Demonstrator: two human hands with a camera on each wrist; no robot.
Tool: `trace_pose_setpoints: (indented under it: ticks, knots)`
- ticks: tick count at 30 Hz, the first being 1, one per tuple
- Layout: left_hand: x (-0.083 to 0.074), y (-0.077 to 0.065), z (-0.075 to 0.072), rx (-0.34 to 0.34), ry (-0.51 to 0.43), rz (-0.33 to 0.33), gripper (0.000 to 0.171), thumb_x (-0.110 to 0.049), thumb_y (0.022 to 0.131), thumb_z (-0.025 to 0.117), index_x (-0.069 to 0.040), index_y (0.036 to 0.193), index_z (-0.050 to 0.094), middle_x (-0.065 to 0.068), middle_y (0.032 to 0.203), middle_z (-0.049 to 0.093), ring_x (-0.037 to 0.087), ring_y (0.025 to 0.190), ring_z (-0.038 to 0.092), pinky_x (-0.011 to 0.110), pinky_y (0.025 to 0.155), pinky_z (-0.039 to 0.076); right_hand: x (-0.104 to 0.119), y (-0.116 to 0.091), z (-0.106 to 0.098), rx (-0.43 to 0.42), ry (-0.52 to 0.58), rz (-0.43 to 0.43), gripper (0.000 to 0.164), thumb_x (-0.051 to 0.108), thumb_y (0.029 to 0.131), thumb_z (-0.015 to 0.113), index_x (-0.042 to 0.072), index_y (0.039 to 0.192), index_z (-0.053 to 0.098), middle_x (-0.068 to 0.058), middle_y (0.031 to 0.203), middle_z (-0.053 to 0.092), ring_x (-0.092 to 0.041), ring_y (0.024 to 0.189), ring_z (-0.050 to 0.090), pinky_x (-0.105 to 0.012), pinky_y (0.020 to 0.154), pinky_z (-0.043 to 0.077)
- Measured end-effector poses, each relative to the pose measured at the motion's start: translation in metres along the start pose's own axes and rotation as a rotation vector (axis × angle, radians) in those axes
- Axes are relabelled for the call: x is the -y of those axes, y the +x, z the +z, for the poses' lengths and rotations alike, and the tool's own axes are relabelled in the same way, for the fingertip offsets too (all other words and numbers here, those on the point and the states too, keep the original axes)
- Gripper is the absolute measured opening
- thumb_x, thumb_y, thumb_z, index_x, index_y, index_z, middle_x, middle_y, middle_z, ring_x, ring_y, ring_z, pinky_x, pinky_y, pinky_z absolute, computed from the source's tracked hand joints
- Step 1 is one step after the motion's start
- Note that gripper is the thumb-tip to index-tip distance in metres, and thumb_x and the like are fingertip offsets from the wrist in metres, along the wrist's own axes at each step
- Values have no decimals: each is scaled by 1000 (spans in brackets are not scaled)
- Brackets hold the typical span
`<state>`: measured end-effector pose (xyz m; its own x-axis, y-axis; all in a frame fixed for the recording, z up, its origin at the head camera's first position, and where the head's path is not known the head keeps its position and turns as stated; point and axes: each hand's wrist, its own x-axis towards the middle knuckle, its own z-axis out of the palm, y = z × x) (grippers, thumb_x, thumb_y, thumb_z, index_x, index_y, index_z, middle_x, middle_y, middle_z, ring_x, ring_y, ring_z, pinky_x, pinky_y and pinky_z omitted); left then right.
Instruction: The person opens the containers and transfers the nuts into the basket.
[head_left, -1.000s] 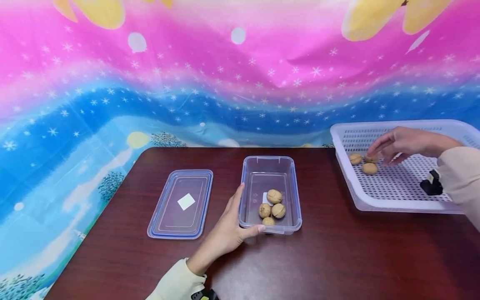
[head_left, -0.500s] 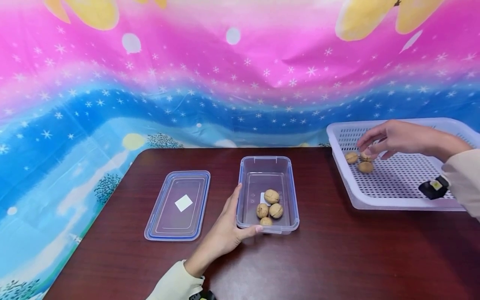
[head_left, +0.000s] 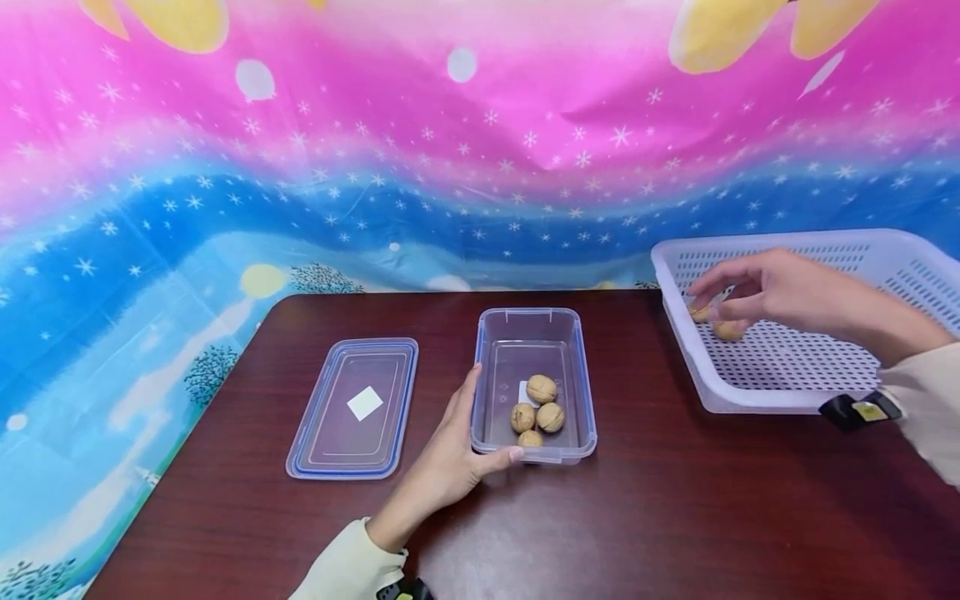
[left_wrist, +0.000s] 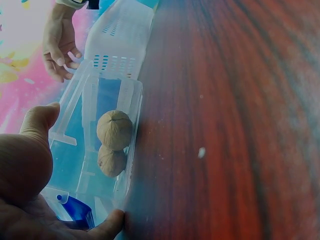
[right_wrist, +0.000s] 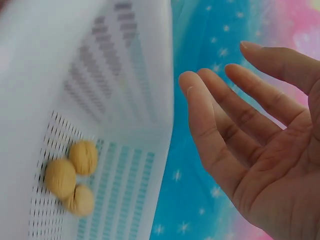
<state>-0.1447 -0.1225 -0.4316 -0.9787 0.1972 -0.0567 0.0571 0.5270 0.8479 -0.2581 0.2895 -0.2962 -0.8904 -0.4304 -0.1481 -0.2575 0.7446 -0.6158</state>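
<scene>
My left hand holds the front left corner of a clear plastic food container, its thumb at the front rim and its fingers along the left side. Several walnuts lie inside, two of them showing in the left wrist view. My right hand hovers over the left part of a white plastic basket, fingers loosely bent. Below it lie walnuts, partly covered by the hand in the head view. The right wrist view shows three walnuts together on the basket's perforated floor, and nothing in the palm.
A clear lid with a blue seal and a white square label lies left of the container. The dark red-brown wooden table bears everything. Behind it hangs a colourful snowflake-patterned cloth. A black strap sits at the right wrist.
My right hand has shifted a little left and lower over the basket's walnuts, covering more of them. The left hand stays on the container. The whole head view has drifted slightly.
</scene>
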Motion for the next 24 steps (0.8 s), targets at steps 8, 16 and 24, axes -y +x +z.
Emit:
trace_pose_setpoints:
  ticks: [8,16,24]
  knots:
    - [-1,0,-1,-7,-5,15,120,-37,83,90,-29,170,8,12,173,24,35,152,36,57,121,33,26,0,23,-17,53,-70,39,15,96,76,11,134,69,-9,122,75,-10,94,73,-28,78,61]
    - [-1,0,-1,-3,-14,17,120,-37,82,90,-27,170,9,11,172,25,34,151,38,56,121,34,46,-1,42,5,72,-173,34,10,95,76,12,129,72,-5,118,75,-8,92,74,-28,79,59]
    - [-2,0,-1,-2,-14,14,120,-36,82,90,-27,170,9,12,173,24,34,152,36,56,121,33,58,5,59,60,154,-191,35,5,94,75,8,128,71,-7,118,74,-11,89,73,-29,78,60]
